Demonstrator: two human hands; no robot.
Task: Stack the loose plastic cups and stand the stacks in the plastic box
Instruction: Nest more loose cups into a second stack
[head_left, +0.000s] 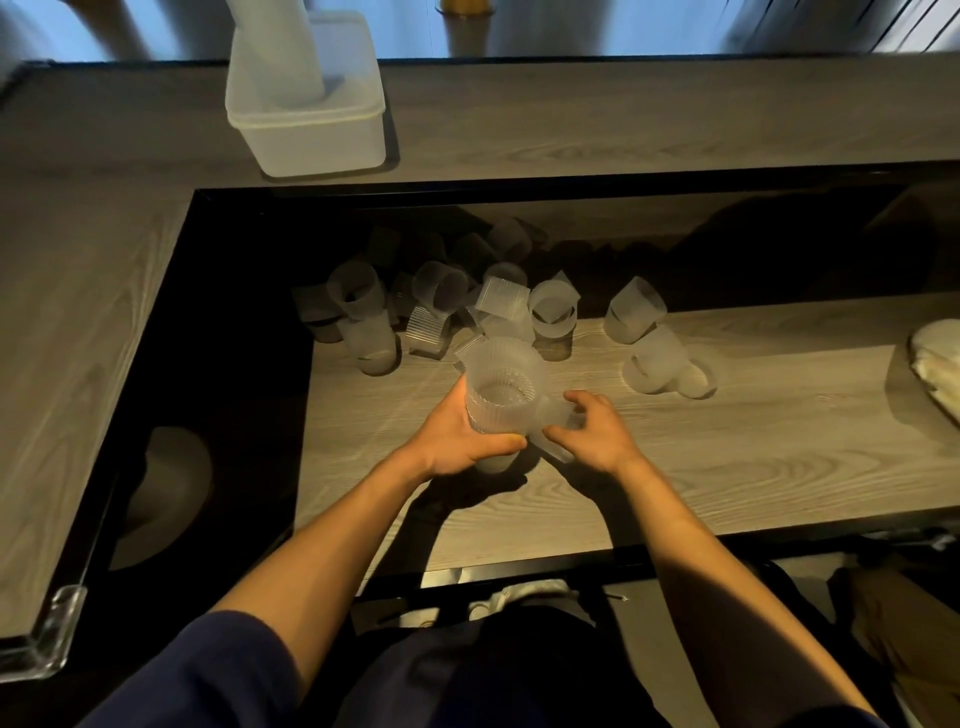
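Note:
My left hand (457, 441) grips an upright stack of ribbed translucent cups (501, 387) standing on the lower wooden shelf. My right hand (597, 434) holds a single cup (556, 431) lying on its side just right of that stack. Several loose cups (441, 306) lie scattered at the back of the shelf, some upright, some tipped over. More cups (652, 348) sit to the right. The plastic box (311, 130) stands on the upper counter at the back left, with a tall stack of cups (280, 52) standing in it.
The lower shelf (727, 467) sits in a recess framed by a black edge (156, 364). A pale cloth-like object (935, 364) lies at the far right of the shelf. A clear corner guard (57, 634) caps the upper counter's near left corner.

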